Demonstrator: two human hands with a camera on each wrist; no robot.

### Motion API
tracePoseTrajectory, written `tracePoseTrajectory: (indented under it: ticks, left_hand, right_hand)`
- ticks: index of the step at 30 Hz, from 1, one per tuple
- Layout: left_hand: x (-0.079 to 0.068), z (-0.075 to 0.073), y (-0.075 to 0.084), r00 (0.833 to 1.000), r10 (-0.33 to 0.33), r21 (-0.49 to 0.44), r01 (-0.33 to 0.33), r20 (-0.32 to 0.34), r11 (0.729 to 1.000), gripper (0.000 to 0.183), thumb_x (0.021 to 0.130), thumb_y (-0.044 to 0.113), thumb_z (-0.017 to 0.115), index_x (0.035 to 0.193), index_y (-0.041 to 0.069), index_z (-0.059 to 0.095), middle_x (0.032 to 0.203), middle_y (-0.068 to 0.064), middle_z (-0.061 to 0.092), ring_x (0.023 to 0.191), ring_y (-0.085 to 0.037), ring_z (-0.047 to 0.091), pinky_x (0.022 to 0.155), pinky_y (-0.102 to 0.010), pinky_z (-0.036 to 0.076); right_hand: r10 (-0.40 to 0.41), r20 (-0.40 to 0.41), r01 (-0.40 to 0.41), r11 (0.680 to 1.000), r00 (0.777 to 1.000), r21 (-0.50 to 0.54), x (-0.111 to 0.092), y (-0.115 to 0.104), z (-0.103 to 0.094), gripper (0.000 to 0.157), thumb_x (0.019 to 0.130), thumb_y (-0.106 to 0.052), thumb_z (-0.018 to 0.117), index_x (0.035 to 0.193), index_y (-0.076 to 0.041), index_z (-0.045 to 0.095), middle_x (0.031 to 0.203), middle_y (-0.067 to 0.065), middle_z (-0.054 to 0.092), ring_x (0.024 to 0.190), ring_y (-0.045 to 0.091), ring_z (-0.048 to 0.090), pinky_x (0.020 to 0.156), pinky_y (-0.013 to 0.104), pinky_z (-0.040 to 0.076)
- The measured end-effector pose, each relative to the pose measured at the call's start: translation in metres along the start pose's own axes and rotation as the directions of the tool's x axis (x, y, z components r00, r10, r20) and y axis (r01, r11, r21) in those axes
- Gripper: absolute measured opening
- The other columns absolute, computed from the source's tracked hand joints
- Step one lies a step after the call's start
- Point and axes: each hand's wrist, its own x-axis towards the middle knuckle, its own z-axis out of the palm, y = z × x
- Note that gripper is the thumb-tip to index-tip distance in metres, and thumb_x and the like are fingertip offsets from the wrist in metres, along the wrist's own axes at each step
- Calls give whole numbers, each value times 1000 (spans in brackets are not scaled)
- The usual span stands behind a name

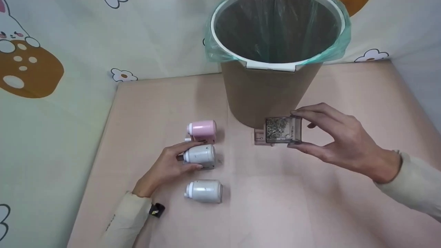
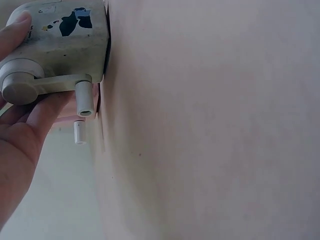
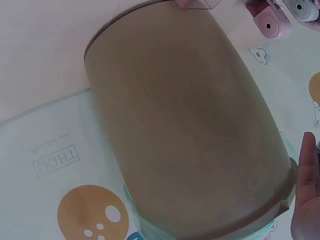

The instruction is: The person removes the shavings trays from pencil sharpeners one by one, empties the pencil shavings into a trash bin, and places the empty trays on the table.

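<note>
The right grip [image 1: 351, 143] pinches a grey translucent drawer [image 1: 278, 130] by its right end, fingertips on the far wall and thumb on the near wall. Dark, fine flakes, apparently pencil shavings, show inside it. The left grip [image 1: 168, 162] holds a grey device [image 1: 200, 154], apparently a pencil sharpener; the left wrist view shows the thumb on one face, fingers on the opposite side, and a crank [image 2: 57, 82] with a round hub.

The drawer is in front of the lower part of the bin [image 1: 265, 89]. A pink translucent drawer [image 1: 259, 137] rests at the foot of the bin, partly hidden by the held one; contact between the two cannot be determined. A pink sharpener [image 1: 202, 129] stands just beyond the left grip, and a second grey sharpener [image 1: 205, 191] nearer the person. All are on the desk [image 1: 262, 213]. A green liner [image 1: 339, 48] folds over the bin's rim.

Step in hand, as judged: emptying the held drawer, with the shavings not yet discharged. The next move calls for keeping the drawer level, raising it clear of the rim, then tipping it well inside the liner. Tilting early could spill flakes on the desk.
</note>
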Motion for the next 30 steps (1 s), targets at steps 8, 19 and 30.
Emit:
tracePoseTrajectory:
  ticks: [8,19,30]
  left_hand:
    - [-1,0,-3,999,-27,-39,28,24,999,61,80,24,85,136,20,62,137,0,64,125,-18,59,110,-40,46]
    - [0,-1,-4,998,-36,-79,40,41,996,62,80,28,85,137,17,61,138,1,63,126,-17,58,109,-29,44]
    - [0,-1,-3,996,-65,-83,69,57,994,62,81,25,84,138,16,61,139,-3,63,127,-21,58,112,-44,43]
  right_hand:
    - [-19,-42,18,999,999,-30,8,3,-7,59,90,-47,70,118,4,69,106,15,70,95,11,65,78,6,46]
    - [-68,-97,61,995,993,-76,19,9,-16,59,90,-48,69,116,5,70,104,17,70,89,8,62,74,5,44]
    - [-9,-149,-10,992,989,-128,28,12,-29,61,85,-53,73,118,-1,72,104,16,71,76,6,53,65,9,34]
